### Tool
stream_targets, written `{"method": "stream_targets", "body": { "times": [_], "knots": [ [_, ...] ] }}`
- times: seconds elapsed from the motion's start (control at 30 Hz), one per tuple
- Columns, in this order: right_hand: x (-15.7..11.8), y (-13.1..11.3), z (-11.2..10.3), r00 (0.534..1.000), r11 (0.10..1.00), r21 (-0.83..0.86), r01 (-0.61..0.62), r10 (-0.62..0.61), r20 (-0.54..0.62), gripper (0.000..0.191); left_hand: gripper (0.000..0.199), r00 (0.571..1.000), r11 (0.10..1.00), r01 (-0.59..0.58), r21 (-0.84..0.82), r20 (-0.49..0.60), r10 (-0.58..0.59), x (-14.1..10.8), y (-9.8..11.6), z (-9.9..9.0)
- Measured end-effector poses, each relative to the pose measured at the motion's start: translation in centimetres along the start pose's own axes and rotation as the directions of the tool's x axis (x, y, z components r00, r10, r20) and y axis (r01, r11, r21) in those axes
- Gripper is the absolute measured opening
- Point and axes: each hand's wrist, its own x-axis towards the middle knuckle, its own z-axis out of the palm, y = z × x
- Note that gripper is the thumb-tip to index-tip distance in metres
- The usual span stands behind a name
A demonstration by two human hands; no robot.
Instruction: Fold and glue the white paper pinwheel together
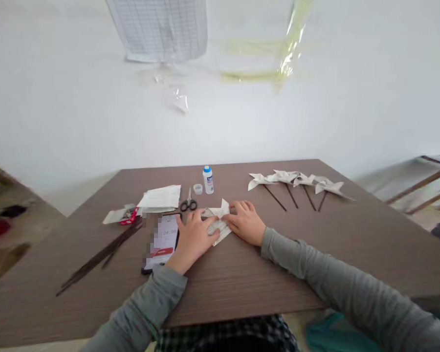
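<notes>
A paper pinwheel (223,233), made from a printed or lined sheet, lies on the table between my hands. My left hand (194,237) grips its left side, thumb and fingers curled on the paper. From the right, my right hand (247,223) pinches the folded paper near the middle. The fingers cover part of the folds, and whether a pin is at the centre I cannot tell. Just left of my left hand lies a phone (165,244) showing a timer. Scissors (188,203) with dark handles rest beyond that hand.
A white glue bottle (208,181) with a blue cap stands beside a small clear cap (198,188). Paper sheets (161,198), a red box (129,215) and dark sticks (99,256) lie left. Several finished pinwheels (286,177) on sticks lie back right, before the wall.
</notes>
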Motion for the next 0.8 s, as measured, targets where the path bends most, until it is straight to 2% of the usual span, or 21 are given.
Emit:
{"method": "stream_targets", "body": {
  "times": [0.23,0.6,0.7,0.8],
  "knots": [
    [-0.2,0.6,0.9,0.996,1.000,0.018,0.023,-0.022,-0.083,0.032,0.042,0.998,1.000,-0.011,-0.020,-0.064,0.010,0.3,-0.4,0.1],
    [-0.5,2.7,2.7,0.959,0.973,0.212,0.096,-0.033,-0.280,0.035,0.039,0.999,1.000,-0.018,-0.016,-0.048,0.017,0.2,-0.3,-0.1],
    [-0.8,2.7,2.6,0.954,0.973,0.192,0.127,-0.066,-0.293,0.033,0.040,0.999,0.999,-0.020,-0.030,-0.046,0.018,0.1,-0.2,-0.2],
    [-1.2,2.3,2.3,0.962,0.979,0.145,0.145,-0.105,-0.253,0.031,0.041,0.999,0.998,-0.030,-0.057,-0.032,0.028,0.1,-0.2,-0.3]
  ]
}}
